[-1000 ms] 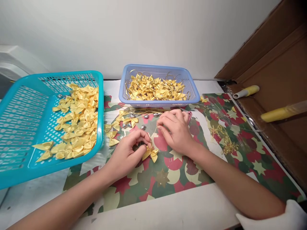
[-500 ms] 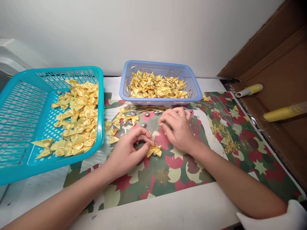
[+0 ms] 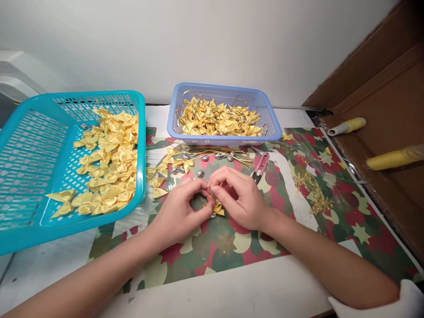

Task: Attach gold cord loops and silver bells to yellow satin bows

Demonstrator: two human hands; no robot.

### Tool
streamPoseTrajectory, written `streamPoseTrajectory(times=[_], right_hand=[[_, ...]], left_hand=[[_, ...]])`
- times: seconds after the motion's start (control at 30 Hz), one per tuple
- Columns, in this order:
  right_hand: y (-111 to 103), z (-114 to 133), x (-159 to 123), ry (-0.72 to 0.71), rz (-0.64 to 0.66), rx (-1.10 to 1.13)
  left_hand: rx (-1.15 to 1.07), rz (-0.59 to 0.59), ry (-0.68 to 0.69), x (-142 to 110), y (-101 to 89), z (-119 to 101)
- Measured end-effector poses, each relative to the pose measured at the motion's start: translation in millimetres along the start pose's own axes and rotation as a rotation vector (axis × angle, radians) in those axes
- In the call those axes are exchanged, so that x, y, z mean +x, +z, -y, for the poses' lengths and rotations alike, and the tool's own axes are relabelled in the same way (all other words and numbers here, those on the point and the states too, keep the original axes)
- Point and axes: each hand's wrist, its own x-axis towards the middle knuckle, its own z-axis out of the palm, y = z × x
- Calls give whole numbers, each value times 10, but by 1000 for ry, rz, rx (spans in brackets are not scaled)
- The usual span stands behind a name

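Between my two hands is a yellow ribbon bow (image 3: 219,209) with a small silver bell (image 3: 212,216) at its underside. My left hand (image 3: 185,204) pinches the bow's left side between thumb and fingertips. Just above the bow, my right hand (image 3: 236,196) has its thumb and forefinger pinched together on a thin gold cord, mostly hidden by the fingers. Beyond the hands lie several loose silver bells (image 3: 200,174), more yellow bows (image 3: 158,187) and a bundle of gold cords (image 3: 215,150). Pink-handled thread snips (image 3: 260,168) rest beyond my right hand.
A teal basket (image 3: 141,145) holding many yellow bows stands at the left. Behind the hands, a blue basket (image 3: 225,138) contains bows with gold cords. Gold cord scraps (image 3: 313,193) lie on the patterned sheet at right, near a cardboard wall (image 3: 380,110) with yellow-taped tubes (image 3: 394,157).
My right hand has come down and left, closing in on the bow beside my left fingertips. The thread snips it covered now show. My left hand keeps its pinch on the bow.
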Motion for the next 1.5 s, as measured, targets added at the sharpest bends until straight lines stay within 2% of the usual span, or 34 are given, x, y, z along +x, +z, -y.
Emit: streamPoseTrajectory(times=[0.13, 0.27, 0.53, 0.7, 0.77, 0.87, 0.9, 0.97, 1.07, 1.17, 1.33, 1.4, 1.5], right_hand=[[85, -8, -60, 182, -41, 239], [121, -40, -96, 218, -90, 386], [120, -68, -113, 175, -108, 335], [123, -91, -118, 206, -109, 324], [118, -97, -114, 191, -110, 283], [90, -101, -99, 123, -121, 182], [77, -102, -92, 96, -122, 157], [50, -104, -78, 39, -121, 130], [21, -103, -55, -66, -98, 117], [6, -92, -32, -169, -64, 98], [-45, -75, -10, -219, -34, 12], [-90, -68, -5, -189, -92, -6], [-165, -43, 2, -59, -316, 12]], left_hand=[[39, 34, 13, 10, -17, -28], [70, 63, 33, 8, -25, -8], [39, 58, 35, -14, -34, 37], [37, 65, 41, -17, -28, 31], [46, 20, 72, -27, -36, 25], [133, -167, 86, -51, -72, -1], [181, -195, 60, -58, -88, -15], [279, -141, -19, -65, -114, -46], [392, 47, -120, -43, -124, -91], [500, 130, -162, 17, -101, -117], [520, 201, -39, 112, -52, -100], [465, 142, 8, 119, -53, -84], [379, -84, 73, 87, -82, -61]])
